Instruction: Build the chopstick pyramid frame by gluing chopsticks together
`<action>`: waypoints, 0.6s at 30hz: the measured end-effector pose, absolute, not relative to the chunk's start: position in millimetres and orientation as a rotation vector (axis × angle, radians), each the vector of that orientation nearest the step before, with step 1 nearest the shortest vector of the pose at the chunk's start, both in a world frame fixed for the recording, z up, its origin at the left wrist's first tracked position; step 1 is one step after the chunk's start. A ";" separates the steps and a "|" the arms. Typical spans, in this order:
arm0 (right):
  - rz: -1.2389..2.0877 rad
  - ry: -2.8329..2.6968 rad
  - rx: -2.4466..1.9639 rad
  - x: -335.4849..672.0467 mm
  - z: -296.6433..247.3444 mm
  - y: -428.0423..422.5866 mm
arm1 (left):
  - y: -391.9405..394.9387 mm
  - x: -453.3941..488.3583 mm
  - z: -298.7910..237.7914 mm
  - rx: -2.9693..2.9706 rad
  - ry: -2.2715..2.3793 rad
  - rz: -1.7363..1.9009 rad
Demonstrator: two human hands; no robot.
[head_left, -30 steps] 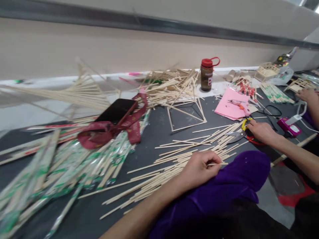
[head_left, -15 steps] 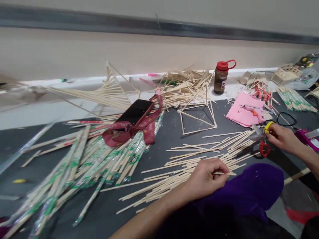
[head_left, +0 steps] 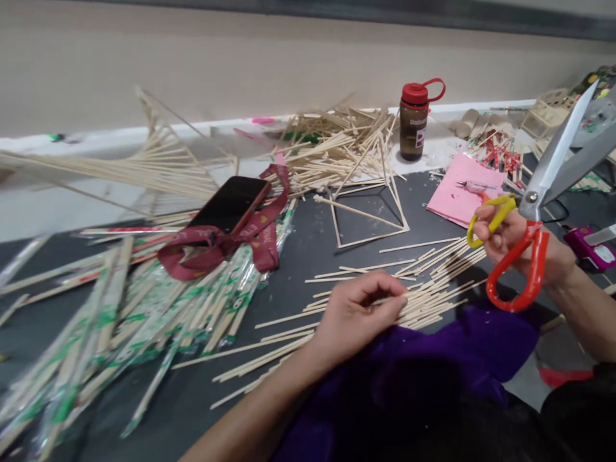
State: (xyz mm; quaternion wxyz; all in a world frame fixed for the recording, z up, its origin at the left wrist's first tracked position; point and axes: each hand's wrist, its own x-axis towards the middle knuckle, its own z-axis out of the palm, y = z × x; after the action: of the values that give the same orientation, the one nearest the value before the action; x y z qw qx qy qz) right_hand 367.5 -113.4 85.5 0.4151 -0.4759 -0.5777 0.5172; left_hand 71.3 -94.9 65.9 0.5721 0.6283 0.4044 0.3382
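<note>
My left hand rests on a spread of thin wooden sticks on the dark table, its fingers curled in a pinch around one stick. My right hand is raised above the table and grips a pair of scissors with one yellow and one red handle. The blades are open and point up to the right. A purple cloth lies over my lap just below both hands.
A square stick frame lies beyond the loose sticks. A phone with a maroon lanyard sits on wrapped chopsticks at left. A red-capped bottle, pink paper and a magenta device stand right.
My right hand has picked the scissors up off the table and lifted them with the blades open. My left hand stays on the sticks, shifted slightly left.
</note>
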 end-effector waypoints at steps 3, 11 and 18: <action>1.321 -1.614 -1.134 353.6 84.5 -106.5 | -91.7 60.9 72.4 1.344 1.009 0.962; 1.268 -1.752 -0.863 319.6 93.8 -84.4 | -101.3 28.2 63.7 1.227 1.191 1.060; 0.876 -2.106 -1.146 301.0 85.0 -89.2 | -101.4 10.9 54.6 1.190 1.221 1.255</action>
State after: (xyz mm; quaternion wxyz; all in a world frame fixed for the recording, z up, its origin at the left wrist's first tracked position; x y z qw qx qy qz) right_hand 301.0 -89.2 85.0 0.2902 -0.4297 -0.7894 0.3285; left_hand 10.9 -101.4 54.6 0.4903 0.4898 0.5029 0.5166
